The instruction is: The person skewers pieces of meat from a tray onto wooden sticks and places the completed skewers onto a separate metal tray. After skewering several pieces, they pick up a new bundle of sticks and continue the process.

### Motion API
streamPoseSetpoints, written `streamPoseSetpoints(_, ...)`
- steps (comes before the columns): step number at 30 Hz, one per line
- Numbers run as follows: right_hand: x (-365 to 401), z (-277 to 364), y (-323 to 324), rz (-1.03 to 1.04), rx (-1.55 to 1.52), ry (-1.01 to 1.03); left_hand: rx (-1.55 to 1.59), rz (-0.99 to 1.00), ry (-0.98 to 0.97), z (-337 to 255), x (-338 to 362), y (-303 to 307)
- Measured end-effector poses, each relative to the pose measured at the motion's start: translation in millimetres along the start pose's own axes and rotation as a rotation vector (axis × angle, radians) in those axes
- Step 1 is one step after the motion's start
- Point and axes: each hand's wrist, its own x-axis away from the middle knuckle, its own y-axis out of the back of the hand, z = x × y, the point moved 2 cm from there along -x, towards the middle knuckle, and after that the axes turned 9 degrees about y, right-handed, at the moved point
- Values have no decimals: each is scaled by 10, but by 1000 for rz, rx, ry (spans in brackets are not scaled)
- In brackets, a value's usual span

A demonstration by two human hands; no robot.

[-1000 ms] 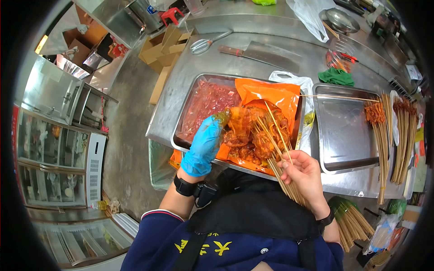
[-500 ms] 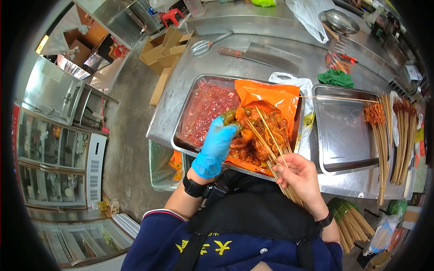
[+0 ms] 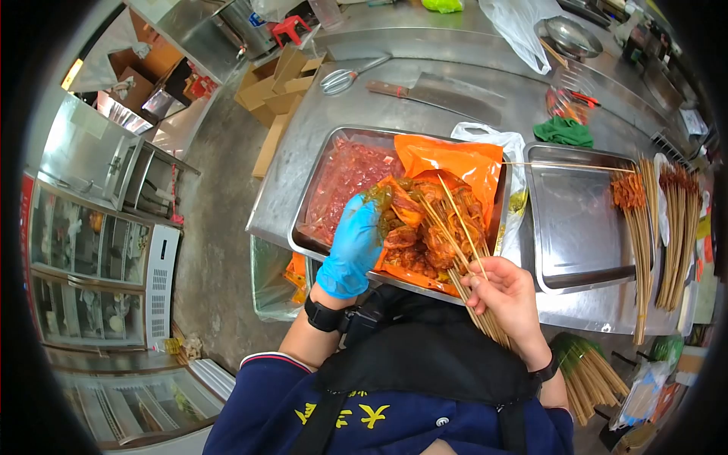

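Observation:
My left hand (image 3: 351,246), in a blue glove, is closed at the fingertips on a sauce-coated piece of marinated meat (image 3: 404,206). Its fingertips are smeared with greenish-brown sauce and partly hidden. The piece is over an open orange bag (image 3: 485,171) of red marinated meat (image 3: 406,254). Bare and lower right, my right hand (image 3: 502,294) grips a bundle of bamboo skewers (image 3: 489,326). One skewer (image 3: 459,212) stands apart from the others, between finger and thumb. The skewers' upper ends lie over the meat. Both hands are at the near side of a metal tray (image 3: 303,208).
Diced raw meat in clear plastic (image 3: 353,186) fills the tray's left side. To the right stands a second metal tray (image 3: 580,220), with loaded skewers (image 3: 628,193) along its right edge. A cleaver (image 3: 440,95), whisk (image 3: 337,80) and green cloth (image 3: 563,130) lie behind.
My left hand has shifted slightly left, and an orange piece of meat now shows at its fingertips. My right hand with the skewers has barely moved.

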Motion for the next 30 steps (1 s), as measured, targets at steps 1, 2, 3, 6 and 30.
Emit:
streamPoseSetpoints(1,-3,-8,-3,4,-1,-2,0,-4,-1,3,-10,36)
streamPoseSetpoints(2,-3,-18,-11,29,-1,-3,70,19,-1,13,-39,87)
streamPoseSetpoints(3,-5,-27,-19,53,-1,-3,140,44,-2,20,-55,115)
streamPoseSetpoints(6,-15,-29,-34,70,20,-24,244,26,2,22,-61,76)
streamPoseSetpoints(30,-14,-49,-25,74,10,-11,207,-29,2,-15,-98,-75)
